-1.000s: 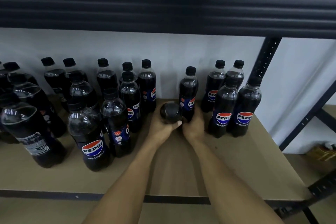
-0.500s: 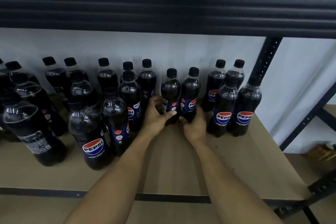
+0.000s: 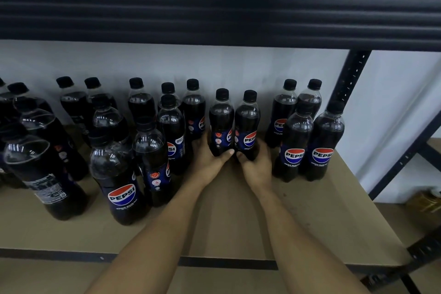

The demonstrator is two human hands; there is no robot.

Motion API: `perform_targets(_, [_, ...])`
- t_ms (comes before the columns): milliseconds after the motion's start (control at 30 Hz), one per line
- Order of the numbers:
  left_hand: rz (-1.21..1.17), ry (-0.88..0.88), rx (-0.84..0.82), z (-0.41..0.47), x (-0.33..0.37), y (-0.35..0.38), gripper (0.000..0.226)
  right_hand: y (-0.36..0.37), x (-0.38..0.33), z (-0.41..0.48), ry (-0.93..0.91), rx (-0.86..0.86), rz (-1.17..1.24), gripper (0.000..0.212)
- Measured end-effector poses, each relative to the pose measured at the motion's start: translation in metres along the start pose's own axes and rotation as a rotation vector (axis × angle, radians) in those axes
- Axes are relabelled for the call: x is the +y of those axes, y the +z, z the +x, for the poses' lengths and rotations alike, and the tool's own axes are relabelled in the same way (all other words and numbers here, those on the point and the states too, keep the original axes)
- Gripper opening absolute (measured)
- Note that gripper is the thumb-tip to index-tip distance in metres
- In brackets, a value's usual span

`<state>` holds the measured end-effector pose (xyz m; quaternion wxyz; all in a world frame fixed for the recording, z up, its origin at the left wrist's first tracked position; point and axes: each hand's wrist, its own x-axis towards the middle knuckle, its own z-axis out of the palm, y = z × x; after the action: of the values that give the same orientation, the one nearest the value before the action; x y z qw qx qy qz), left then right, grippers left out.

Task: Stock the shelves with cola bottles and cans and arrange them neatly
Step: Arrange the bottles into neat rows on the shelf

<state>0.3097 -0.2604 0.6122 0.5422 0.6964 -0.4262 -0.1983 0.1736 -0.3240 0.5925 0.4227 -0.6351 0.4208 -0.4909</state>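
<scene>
Tan shelf board (image 3: 226,219): left hand (image 3: 207,163) grips left bottle (image 3: 220,124) low from 7 o'clock, right hand (image 3: 257,167) grips right bottle (image 3: 247,124) from 5 o'clock, bottles side by side

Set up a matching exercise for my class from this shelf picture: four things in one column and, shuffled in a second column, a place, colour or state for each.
Things:
1. left hand
2. right hand
3. post
4. shelf

Places, colours, states:
A. black, upright at the right end
B. tan, flat
C. grips the logo-forward bottle
D. grips the logo-sideways bottle

Pairs: 1-D, 2-C, 3-A, 4-B
</scene>
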Motion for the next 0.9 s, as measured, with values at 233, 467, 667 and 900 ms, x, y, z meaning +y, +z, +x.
perform_targets(233, [0.055,-0.002,0.354,-0.005,0.005,0.028,0.075,0.002,0.005,0.007,0.006,-0.01,0.034,0.06])
perform_targets(467, [0.038,0.059,0.329,0.008,-0.001,0.023,0.062,0.005,0.004,0.024,-0.013,-0.018,-0.048,0.06])
perform_targets(667, [0.039,0.071,0.29,0.012,-0.004,0.018,0.057,0.012,0.001,0.041,0.024,-0.033,-0.039,0.059])
perform_targets(900, [0.137,0.093,0.248,0.02,0.001,0.028,0.065,0.016,0.0,0.049,0.034,-0.037,-0.022,0.064])
